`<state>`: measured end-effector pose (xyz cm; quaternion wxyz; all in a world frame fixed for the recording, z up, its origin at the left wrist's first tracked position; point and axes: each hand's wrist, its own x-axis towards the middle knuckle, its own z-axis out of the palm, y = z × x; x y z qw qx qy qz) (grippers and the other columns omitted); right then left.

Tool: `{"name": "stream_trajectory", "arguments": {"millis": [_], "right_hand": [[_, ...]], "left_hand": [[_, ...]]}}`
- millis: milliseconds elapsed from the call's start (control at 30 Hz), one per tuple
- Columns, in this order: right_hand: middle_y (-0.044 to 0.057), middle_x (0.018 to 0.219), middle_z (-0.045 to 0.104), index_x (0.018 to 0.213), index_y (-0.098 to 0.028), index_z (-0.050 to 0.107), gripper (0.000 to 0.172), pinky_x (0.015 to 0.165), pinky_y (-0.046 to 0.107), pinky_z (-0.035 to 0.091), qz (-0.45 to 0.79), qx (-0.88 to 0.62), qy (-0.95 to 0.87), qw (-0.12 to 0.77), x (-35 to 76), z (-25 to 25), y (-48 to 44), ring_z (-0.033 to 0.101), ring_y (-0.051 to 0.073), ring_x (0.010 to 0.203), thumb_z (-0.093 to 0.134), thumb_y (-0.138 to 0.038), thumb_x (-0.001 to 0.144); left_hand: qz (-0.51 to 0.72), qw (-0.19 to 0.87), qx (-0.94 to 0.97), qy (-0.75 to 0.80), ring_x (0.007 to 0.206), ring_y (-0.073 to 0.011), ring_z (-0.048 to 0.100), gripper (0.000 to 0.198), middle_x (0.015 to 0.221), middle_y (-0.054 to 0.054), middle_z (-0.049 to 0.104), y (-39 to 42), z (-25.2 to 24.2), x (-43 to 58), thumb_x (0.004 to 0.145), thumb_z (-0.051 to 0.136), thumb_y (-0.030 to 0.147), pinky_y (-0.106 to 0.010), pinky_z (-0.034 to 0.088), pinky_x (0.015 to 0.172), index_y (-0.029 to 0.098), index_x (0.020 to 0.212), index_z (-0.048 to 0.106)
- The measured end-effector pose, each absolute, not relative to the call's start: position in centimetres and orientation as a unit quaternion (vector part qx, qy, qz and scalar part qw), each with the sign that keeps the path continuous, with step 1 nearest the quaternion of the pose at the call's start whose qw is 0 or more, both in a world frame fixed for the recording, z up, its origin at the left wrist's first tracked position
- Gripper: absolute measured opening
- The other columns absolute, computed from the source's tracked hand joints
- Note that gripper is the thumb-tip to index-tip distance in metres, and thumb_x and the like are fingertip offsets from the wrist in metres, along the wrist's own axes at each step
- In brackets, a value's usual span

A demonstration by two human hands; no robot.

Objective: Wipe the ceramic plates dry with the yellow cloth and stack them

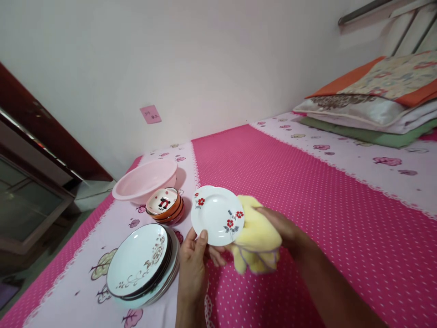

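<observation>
Left hand (pixel 193 269) is pinching plate (pixel 216 214) at its near rim, holding it over pink cover (pixel 273 173). Right hand (pixel 283 232) is clutching cloth (pixel 254 237) against plate's right edge. Wiping step, I'd say; next stroke needs firm rim hold.

Bright, even indoor light, soft and diffuse. Faint shadows right of basin (pixel 145 180) and bowls (pixel 165 207). Slight sheen on plate (pixel 216 214). Wide-angle bending toward edges, strongest at left. Sharp centre, softer corners.
</observation>
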<state>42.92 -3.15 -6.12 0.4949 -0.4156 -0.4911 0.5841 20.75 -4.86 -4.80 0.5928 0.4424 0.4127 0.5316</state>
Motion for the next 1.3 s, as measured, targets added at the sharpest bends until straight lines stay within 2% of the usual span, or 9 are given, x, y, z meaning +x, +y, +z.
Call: {"name": "stream_trajectory", "arguments": {"millis": [133,233,333,433,567,733,933,1100,1300], "right_hand": [[0.016,0.100,0.078,0.114,-0.016,0.070,0.055,0.082,0.044,0.058,0.606,-0.408,-0.349,0.587,45.2,-4.7,-3.3,0.074,0.033,0.094,0.051,-0.059,0.086],[0.012,0.113,0.076,0.126,-0.018,0.066,0.055,0.087,0.044,0.058,0.543,-0.439,-0.366,0.615,45.2,-3.3,-3.9,0.071,0.033,0.104,0.052,-0.055,0.088],[0.011,0.124,0.073,0.133,-0.019,0.064,0.053,0.087,0.042,0.057,0.452,-0.509,-0.505,0.530,44.5,-2.2,-4.6,0.069,0.032,0.108,0.064,-0.045,0.086],[0.010,0.129,0.069,0.133,-0.020,0.066,0.049,0.095,0.042,0.053,0.350,-0.522,-0.657,0.417,43.0,-2.2,-4.8,0.067,0.029,0.112,0.062,-0.026,0.084],[0.012,0.129,0.069,0.133,-0.020,0.066,0.053,0.108,0.046,0.043,0.239,-0.511,-0.741,0.364,41.4,-3.7,-4.2,0.059,0.030,0.123,0.056,-0.016,0.081],[0.010,0.125,0.070,0.128,-0.020,0.066,0.047,0.096,0.038,0.049,0.299,-0.531,-0.689,0.391,42.3,-4.3,-3.5,0.066,0.026,0.111,0.060,-0.019,0.082],[0.007,0.092,0.075,0.107,-0.016,0.069,0.030,0.061,0.028,0.049,0.422,-0.578,-0.556,0.424,42.6,-3.5,-3.4,0.069,0.021,0.076,0.060,-0.038,0.089],[0.008,0.096,0.076,0.110,-0.015,0.068,0.035,0.064,0.028,0.051,0.450,-0.560,-0.505,0.479,41.0,-4.5,-2.8,0.069,0.021,0.078,0.063,-0.040,0.086],[0.004,0.081,0.075,0.105,-0.017,0.066,0.044,0.063,0.032,0.054,0.570,-0.452,-0.334,0.599,38.0,-6.3,-2.2,0.069,0.022,0.067,0.072,-0.051,0.077]], "left_hand": [[0.457,0.609,0.502,0.410,0.040,-0.0122,0.060,0.040,0.067,-0.005,0.074,-5.0,-4.9,20.8,0.094,0.063,0.045,-0.021,0.039,0.044,0.013,0.116,0.056],[0.384,0.624,0.547,0.405,0.040,-0.0135,0.062,0.040,0.066,-0.005,0.074,-5.1,-5.0,21.1,0.095,0.060,0.048,-0.021,0.039,0.043,0.013,0.114,0.056],[0.317,0.633,0.579,0.404,0.041,-0.0142,0.063,0.042,0.063,-0.006,0.073,-5.2,-5.1,21.4,0.095,0.058,0.051,-0.020,0.037,0.041,0.013,0.112,0.057],[0.277,0.640,0.593,0.402,0.040,-0.0136,0.062,0.045,0.062,-0.006,0.073,-5.2,-5.3,21.5,0.095,0.056,0.053,-0.019,0.038,0.041,0.013,0.113,0.058],[0.267,0.639,0.600,0.401,0.041,-0.0136,0.063,0.044,0.062,-0.006,0.073,-5.1,-5.7,21.3,0.097,0.053,0.053,-0.019,0.038,0.041,0.013,0.113,0.058],[0.285,0.645,0.581,0.406,0.041,-0.0147,0.063,0.038,0.061,-0.006,0.072,-4.9,-5.9,20.9,0.095,0.057,0.051,-0.020,0.036,0.041,0.014,0.105,0.057],[0.380,0.616,0.539,0.431,0.043,-0.0166,0.064,0.040,0.063,-0.004,0.073,-4.5,-5.9,20.8,0.089,0.066,0.052,-0.023,0.043,0.044,0.016,0.103,0.057],[0.458,0.588,0.480,0.463,0.055,-0.0194,0.071,0.046,0.068,-0.005,0.075,-4.3,-5.8,20.8,0.083,0.073,0.050,-0.024,0.048,0.049,0.014,0.110,0.062],[0.514,0.625,0.393,0.437,0.061,-0.0207,0.073,0.059,0.069,-0.003,0.075,-4.3,-6.4,21.8,0.080,0.078,0.047,-0.025,0.052,0.055,0.017,0.128,0.059]]}}
